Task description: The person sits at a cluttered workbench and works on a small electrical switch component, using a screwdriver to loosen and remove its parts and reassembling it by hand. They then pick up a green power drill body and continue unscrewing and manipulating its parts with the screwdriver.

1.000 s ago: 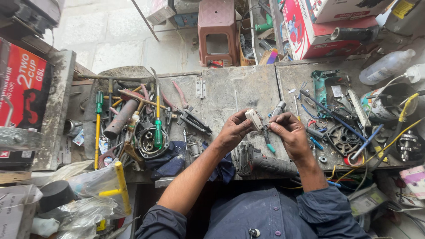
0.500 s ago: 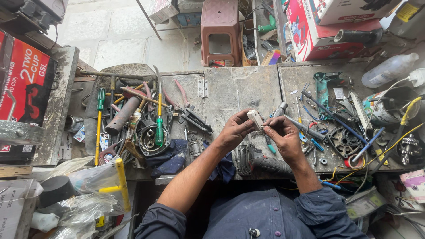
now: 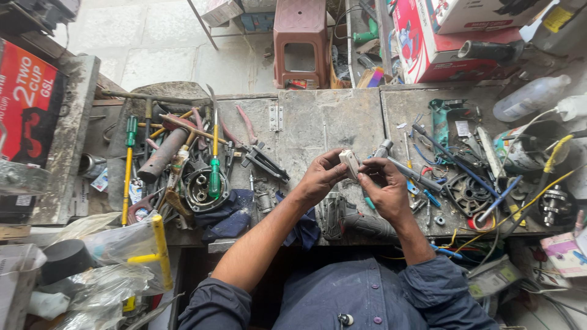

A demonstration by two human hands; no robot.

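Observation:
Over the middle of a worn metal workbench [image 3: 318,122], my left hand [image 3: 319,178] and my right hand [image 3: 384,189] both pinch a small white plastic part [image 3: 350,162], held up between the fingertips. Below the hands a dark grey power tool body [image 3: 358,223] lies on the bench edge. A grey tool with a teal tip [image 3: 382,150] lies just behind my right hand. My sleeves are dark blue.
Left of the hands lies a heap of tools: a green-handled screwdriver [image 3: 214,177], yellow-handled screwdrivers [image 3: 127,183], pliers [image 3: 264,160], a round metal housing [image 3: 202,190], a blue cloth [image 3: 232,217]. Right side holds wires, a black fan wheel [image 3: 468,190], a plastic bottle [image 3: 531,98]. A brown stool [image 3: 301,43] stands beyond.
Both hands have stayed together on the white part, shifting it slightly between the fingers. The view has drifted a little; nothing else on the bench moved.

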